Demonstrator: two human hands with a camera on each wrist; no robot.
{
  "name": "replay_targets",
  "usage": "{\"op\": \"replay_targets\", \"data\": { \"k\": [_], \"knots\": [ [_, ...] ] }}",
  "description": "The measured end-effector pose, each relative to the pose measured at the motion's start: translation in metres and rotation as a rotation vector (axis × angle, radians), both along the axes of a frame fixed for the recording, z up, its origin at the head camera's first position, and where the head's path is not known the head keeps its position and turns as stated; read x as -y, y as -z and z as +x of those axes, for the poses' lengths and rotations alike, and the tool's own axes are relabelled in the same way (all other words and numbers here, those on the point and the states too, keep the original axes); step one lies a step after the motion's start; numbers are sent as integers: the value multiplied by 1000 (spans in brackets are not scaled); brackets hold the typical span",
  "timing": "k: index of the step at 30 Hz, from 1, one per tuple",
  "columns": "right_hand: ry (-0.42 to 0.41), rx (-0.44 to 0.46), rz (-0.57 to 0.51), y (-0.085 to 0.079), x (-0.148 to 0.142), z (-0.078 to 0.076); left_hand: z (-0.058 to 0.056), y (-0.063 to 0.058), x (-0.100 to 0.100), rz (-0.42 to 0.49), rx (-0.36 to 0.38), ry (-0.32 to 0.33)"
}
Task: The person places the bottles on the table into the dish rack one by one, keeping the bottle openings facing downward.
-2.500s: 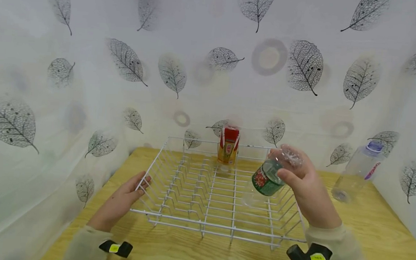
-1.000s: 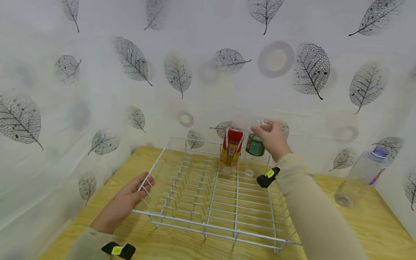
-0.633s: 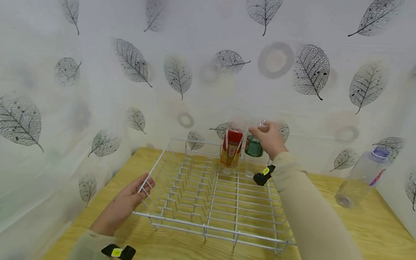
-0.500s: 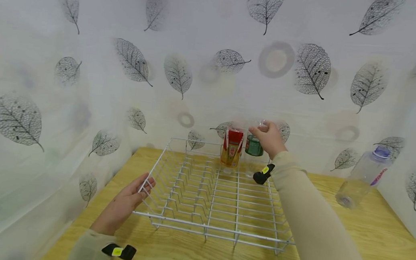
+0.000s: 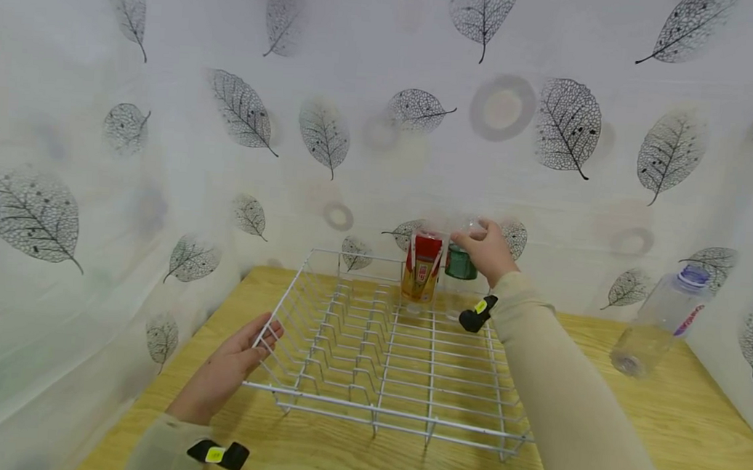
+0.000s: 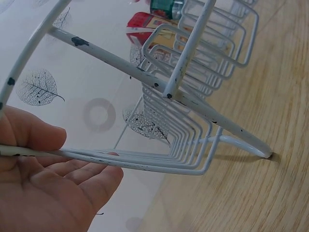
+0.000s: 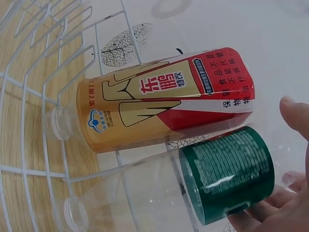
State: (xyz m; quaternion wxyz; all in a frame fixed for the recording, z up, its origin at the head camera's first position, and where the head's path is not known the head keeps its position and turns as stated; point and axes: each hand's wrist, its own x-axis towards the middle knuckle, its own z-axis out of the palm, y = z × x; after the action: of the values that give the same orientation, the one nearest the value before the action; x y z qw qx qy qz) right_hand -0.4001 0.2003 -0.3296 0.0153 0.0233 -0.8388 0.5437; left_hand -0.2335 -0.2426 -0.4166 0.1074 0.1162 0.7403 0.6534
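Observation:
My left hand (image 5: 228, 369) holds the left rim of a white wire dish rack (image 5: 403, 414). The left wrist view shows its thumb (image 6: 46, 133) above the rail and its fingers below. At the rack's back, my right hand (image 5: 492, 255) is around the base end of a clear plastic bottle with a green label (image 7: 227, 175). This bottle stands neck down on the wires. In the right wrist view the thumb (image 7: 297, 113) shows beside the base, its contact unclear. Close beside it is an upside-down red and yellow drink bottle (image 7: 164, 99), leaning near the back rail.
A large clear bottle with a purple neck (image 5: 662, 320) tilts against the curtain, right of the rack. The rack stands on a wooden table (image 5: 335, 458). A leaf-print curtain (image 5: 379, 191) closes off the back and sides. The rack's left part has rows of bent wire dividers.
The right hand has carried the green-labelled bottle from above the rack's right side to its back, beside the red and yellow bottle. During the last second both hands stay almost still.

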Motion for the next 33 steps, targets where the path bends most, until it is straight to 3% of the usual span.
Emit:
{"op": "replay_targets", "data": {
  "k": [17,33],
  "knots": [
    [-28,5,16,-2,-13,10,-1,2,-1,-12,5,-8],
    [-61,-109,100,-41,-39,33,1,-2,0,-13,16,-15]
  ]
}}
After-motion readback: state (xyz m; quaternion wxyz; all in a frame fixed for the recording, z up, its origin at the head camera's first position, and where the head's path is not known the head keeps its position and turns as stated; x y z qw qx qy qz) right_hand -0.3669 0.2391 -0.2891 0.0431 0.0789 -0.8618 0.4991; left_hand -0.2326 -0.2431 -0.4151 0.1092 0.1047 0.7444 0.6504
